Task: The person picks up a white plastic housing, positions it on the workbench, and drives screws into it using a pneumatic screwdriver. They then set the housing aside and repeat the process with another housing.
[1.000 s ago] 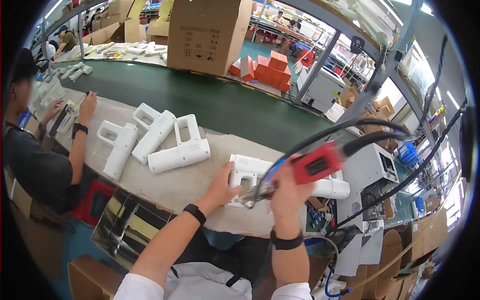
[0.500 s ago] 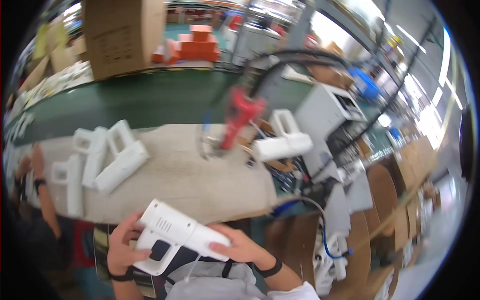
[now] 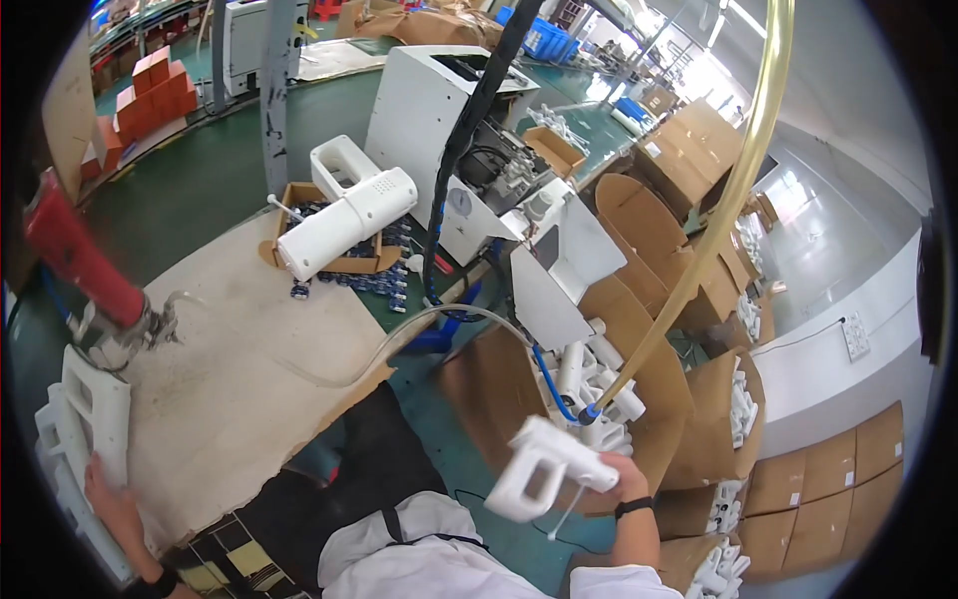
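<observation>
white housing (image 3: 532,477): clasped by its narrow end in right hand (image 3: 629,479), right of the cardboard-covered counter's (image 3: 230,389) near edge, by open carton (image 3: 654,369) | second housing (image 3: 114,424): counter's left end, left hand (image 3: 115,509) touching it, cannot tell if gripping | red tool (image 3: 80,250): counter's left side

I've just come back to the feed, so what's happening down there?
The person's right hand holds a white gun-shaped casing near an open carton of white parts. Their left hand is at another casing; its grip is unclear. A red tool is over the worktable, and one more casing rests on a small box.
</observation>
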Demonstrator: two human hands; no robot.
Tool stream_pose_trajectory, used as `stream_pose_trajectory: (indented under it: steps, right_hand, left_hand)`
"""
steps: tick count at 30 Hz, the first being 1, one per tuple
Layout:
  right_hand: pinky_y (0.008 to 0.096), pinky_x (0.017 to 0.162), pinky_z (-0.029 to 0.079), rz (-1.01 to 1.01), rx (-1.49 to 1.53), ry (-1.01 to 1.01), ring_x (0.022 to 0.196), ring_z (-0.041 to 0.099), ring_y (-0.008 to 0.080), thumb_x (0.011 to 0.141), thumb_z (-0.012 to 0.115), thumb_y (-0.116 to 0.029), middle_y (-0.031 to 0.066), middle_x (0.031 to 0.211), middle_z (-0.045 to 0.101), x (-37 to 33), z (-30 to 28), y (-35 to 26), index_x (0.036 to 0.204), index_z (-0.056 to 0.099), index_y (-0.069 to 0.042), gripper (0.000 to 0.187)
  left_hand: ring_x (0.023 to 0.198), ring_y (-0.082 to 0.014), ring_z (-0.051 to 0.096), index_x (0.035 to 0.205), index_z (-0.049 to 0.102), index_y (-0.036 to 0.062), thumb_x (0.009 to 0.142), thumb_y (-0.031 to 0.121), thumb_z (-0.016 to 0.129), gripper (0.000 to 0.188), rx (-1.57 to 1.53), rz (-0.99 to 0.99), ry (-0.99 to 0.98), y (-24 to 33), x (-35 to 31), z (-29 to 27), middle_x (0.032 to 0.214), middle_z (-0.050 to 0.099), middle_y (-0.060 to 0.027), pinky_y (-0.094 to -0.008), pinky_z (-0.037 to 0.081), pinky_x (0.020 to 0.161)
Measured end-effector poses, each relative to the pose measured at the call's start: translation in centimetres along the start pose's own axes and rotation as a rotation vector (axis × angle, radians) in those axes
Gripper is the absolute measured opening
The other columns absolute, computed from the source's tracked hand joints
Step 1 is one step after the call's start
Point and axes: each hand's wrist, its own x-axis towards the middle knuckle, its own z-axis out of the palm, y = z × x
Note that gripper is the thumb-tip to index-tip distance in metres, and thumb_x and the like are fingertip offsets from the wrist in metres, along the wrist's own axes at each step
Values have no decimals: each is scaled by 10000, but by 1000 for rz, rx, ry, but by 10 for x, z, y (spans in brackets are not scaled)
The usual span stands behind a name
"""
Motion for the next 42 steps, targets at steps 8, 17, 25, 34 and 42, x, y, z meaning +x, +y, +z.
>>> stream_pose_trajectory:
  steps: [8,17,25,34,42]
  right_hand:
    - [339,458,443,-65,367,49,589,627,283,939,330,-506,209,797,670,-16,-38,37,1179,566,28,632]
    - [334,690,523,17,-755,-1318,838,673,276,780,746,-340,213,939,680,-40,229,-103,1227,519,107,671]
    - [338,874,475,-1439,-558,-875,1150,531,231,677,805,-117,164,1322,486,-114,499,-62,1361,390,2,809]
    - [288,770,487,-1101,-396,-905,905,578,152,773,739,-97,90,1040,582,-99,677,-66,1251,437,-1,573]
    - [226,567,448,-1043,-44,-958,657,567,122,717,558,98,63,797,590,-112,637,-80,1138,499,-15,439]
  left_hand:
    - [1317,-349,374,1349,487,57,704,-49,523,655,-299,130,65,19,-15,8,1407,400,-193,-385,289,1085]
    - [1179,-359,501,1173,628,69,636,84,718,545,-470,409,141,96,-18,16,1263,496,-195,-410,422,990]
    - [1124,-356,528,1168,625,53,663,154,740,528,-517,274,157,80,-23,-35,1239,534,-166,-407,448,958]
    - [1167,-342,526,1266,530,33,676,232,736,656,-495,-70,249,31,-4,-15,1229,569,-195,-400,423,985]
    - [1072,-346,568,1170,592,37,706,189,716,504,-460,-135,421,-16,16,-25,1188,590,-173,-417,456,923]
